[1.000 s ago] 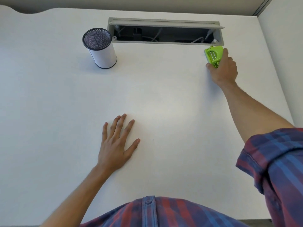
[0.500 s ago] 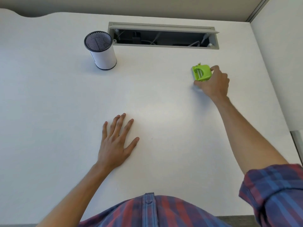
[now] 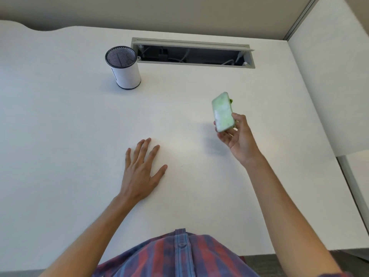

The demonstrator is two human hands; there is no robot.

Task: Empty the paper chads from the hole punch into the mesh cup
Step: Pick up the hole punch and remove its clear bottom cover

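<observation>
My right hand [image 3: 238,138] holds the green hole punch [image 3: 222,111] above the white desk [image 3: 60,136], right of centre. The punch is turned so its pale translucent underside faces me, with whitish chads showing through it. The mesh cup [image 3: 124,67], a white-sided cylinder with a dark mesh rim, stands upright at the back left, well apart from the punch. My left hand [image 3: 140,172] lies flat on the desk near the middle, palm down with fingers spread, holding nothing.
A long open cable slot [image 3: 193,53] with wires inside runs along the back of the desk, just right of the cup. A partition wall [image 3: 329,76] bounds the desk on the right.
My right hand has lifted the punch off the desk, brought it nearer and left, and rolled it over so its underside faces up. The left hand has stayed put.
</observation>
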